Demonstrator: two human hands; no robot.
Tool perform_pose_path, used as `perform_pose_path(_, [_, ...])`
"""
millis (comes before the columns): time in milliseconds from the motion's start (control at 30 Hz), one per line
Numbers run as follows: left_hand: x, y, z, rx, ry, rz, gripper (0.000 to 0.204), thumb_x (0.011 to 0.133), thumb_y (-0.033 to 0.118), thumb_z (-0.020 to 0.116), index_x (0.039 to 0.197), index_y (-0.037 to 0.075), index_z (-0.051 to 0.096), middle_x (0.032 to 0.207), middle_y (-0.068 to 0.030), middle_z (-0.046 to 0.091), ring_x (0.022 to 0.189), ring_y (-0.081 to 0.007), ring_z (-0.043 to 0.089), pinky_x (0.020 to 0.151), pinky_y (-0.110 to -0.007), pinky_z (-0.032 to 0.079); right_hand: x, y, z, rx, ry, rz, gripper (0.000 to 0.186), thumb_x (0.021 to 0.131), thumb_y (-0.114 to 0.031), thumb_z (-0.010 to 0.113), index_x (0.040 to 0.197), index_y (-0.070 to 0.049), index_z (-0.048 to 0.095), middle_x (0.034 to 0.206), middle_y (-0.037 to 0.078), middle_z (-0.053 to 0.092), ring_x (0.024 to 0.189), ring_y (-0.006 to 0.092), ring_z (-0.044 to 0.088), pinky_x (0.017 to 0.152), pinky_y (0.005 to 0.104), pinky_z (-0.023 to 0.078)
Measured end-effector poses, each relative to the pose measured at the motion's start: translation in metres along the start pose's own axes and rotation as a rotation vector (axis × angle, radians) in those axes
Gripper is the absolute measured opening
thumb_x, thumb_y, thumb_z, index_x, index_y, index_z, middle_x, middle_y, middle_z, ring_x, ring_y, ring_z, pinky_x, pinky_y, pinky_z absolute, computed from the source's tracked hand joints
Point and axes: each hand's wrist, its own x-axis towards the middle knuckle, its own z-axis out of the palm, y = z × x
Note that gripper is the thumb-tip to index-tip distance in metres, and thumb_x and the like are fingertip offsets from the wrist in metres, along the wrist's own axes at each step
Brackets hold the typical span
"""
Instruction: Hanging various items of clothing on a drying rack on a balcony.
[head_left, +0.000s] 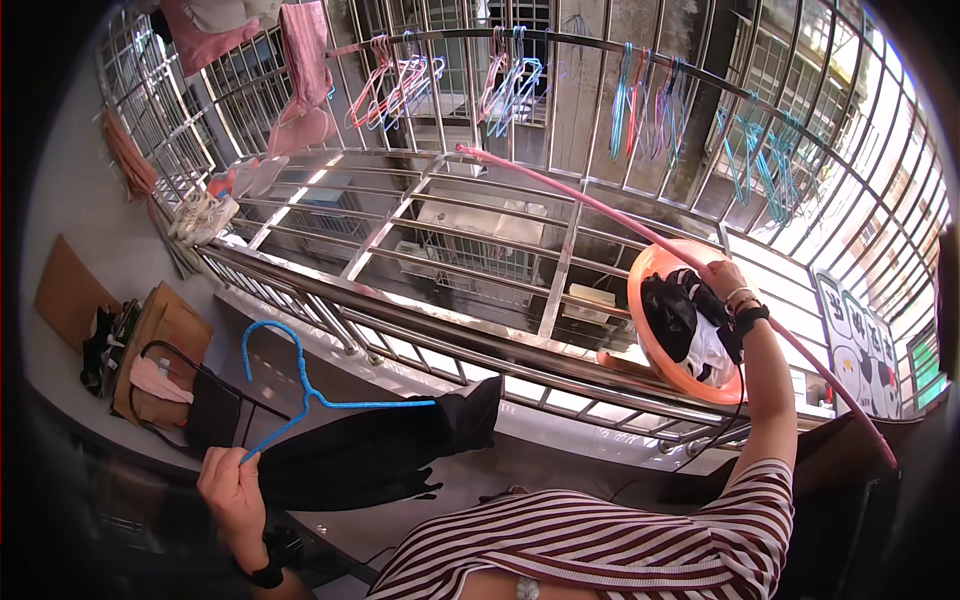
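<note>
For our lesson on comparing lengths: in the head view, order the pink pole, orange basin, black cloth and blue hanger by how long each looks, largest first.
1. Pink pole
2. Black cloth
3. Blue hanger and orange basin: too alike to rank.

blue hanger (308,391), black garment (350,462), pink pole (590,199)

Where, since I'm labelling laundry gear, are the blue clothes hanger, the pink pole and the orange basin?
Blue clothes hanger (310,393): head view, on the neck where its arms branch.
Pink pole (618,215): head view, on the upper-left stretch of shaft.
Orange basin (654,262): head view, on the upper inner wall.
</note>
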Motion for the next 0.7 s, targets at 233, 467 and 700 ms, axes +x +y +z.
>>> perform_pose_path(233, [-0.001,-0.002,-0.001,-0.041,-0.033,0.045,0.012,0.070,-0.001,0.061,0.070,-0.003,0.049,0.063,-0.0133,0.046,0.057,-0.0297,0.045,0.050,-0.036,0.035,-0.053,-0.039,-0.071,-0.199,0.076,-0.032,0.040,0.076,-0.029,0.060,0.103,0.000,0.054,0.098,0.019,0.057,0.087,0.0344,0.056,0.075,0.0385,0.043])
perform_pose_path(467, [0.002,-0.003,-0.002,-0.103,-0.043,0.150,0.014,0.067,0.004,0.065,0.069,0.000,0.052,0.061,-0.0109,0.049,0.056,-0.0283,0.048,0.049,-0.035,0.036,-0.181,-0.226,-0.135,0.524,-0.010,-0.576,0.039,0.070,-0.015,0.069,0.103,-0.002,0.053,0.099,0.015,0.056,0.089,0.0298,0.054,0.076,0.0369,0.043])
perform_pose_path(700, [0.000,-0.015,0.004,-0.206,-0.031,0.313,0.017,0.062,0.010,0.069,0.065,0.003,0.053,0.058,-0.0079,0.049,0.054,-0.0267,0.048,0.048,-0.034,0.036,-0.240,-0.410,-0.068,1.009,-0.658,-0.730,0.032,0.082,-0.027,0.058,0.097,0.001,0.055,0.076,0.017,0.058,0.068,0.0304,0.057,0.060,0.0330,0.045])
